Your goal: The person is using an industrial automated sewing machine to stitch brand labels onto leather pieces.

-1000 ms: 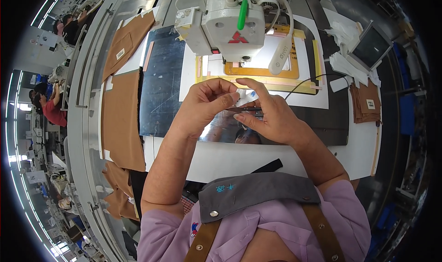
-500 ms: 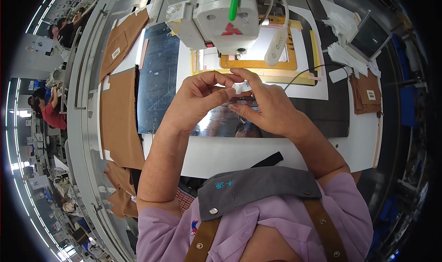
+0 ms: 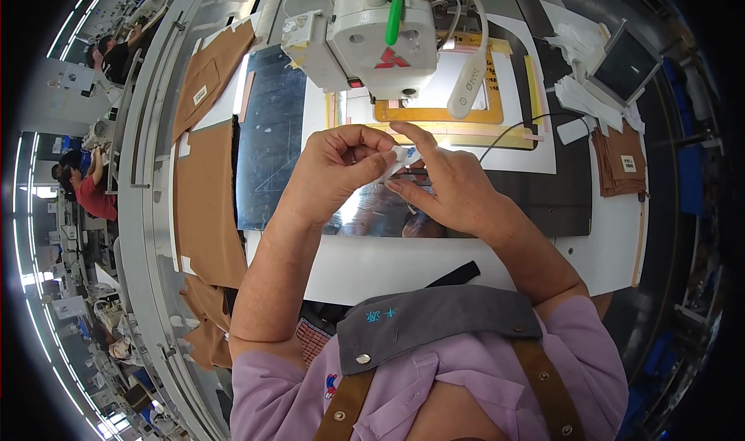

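Since 0.5 seconds ago, little has moved except the small white strip, which looked bunched up then and now slants down between the person's 2 hands, more of its length in sight. From where I stand, the left hand has its thumb and forefinger clamped together on the strip's left part. By the other end, near a blue mark, the right hand holds its forefinger above and its thumb below, the 2 apart; a dark thin thing shows between them, too small to make out, and I cannot tell whether the fingers close on it.

Both hands are above a shiny metal plate, just in front of a white sewing machine with a green handle hanging before it. Under the machine lies a yellow frame. Brown cloth is spread on the left; a small brown stack sits on the right, near white scraps and a screen.
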The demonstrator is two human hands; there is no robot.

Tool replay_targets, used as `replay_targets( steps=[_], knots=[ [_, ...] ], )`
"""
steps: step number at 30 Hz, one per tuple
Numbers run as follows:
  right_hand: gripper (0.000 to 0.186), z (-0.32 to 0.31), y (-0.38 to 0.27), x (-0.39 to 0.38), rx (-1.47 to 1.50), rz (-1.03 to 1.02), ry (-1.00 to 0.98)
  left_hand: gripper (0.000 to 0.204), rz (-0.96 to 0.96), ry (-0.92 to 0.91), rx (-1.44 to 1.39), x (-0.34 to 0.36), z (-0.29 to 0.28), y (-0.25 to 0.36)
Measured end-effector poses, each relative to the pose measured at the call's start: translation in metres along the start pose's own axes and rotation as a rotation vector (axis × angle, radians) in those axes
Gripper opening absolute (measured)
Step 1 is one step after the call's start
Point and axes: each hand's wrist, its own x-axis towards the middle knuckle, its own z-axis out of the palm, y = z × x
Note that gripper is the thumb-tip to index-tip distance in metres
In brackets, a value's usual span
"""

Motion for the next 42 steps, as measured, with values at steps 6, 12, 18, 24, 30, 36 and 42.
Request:
replay_targets(
  steps=[6, 12, 18, 24, 30, 36, 42],
  knots=[
    [0.073, -0.003, 0.007, -0.008, 0.046, 0.151, -0.105, 0.009, 0.281, 0.145, 0.105, -0.002, -0.036, 0.039],
    [0.063, 0.017, 0.018, -0.03, 0.054, 0.17, -0.202, 0.015, 0.559, 0.306, 0.241, 0.033, -0.088, 0.101],
    [0.056, 0.031, 0.034, -0.055, 0.138, 0.238, -0.272, 0.02, 0.528, 0.349, 0.489, 0.063, -0.101, 0.103],
    [0.053, 0.036, 0.048, -0.068, 0.125, 0.267, -0.261, 0.022, 0.471, 0.343, 0.502, 0.07, -0.104, 0.107],
    [0.05, 0.038, 0.046, -0.062, 0.132, 0.261, -0.257, 0.02, 0.495, 0.322, 0.507, 0.073, -0.105, 0.108],
    [0.045, 0.039, 0.045, -0.062, 0.108, 0.219, -0.246, 0.019, 0.455, 0.411, 0.69, 0.081, -0.095, 0.104],
    [0.038, 0.046, 0.048, -0.068, 0.1, 0.168, -0.203, 0.017, 0.572, 0.551, 0.955, 0.084, -0.081, 0.102]
  ],
)
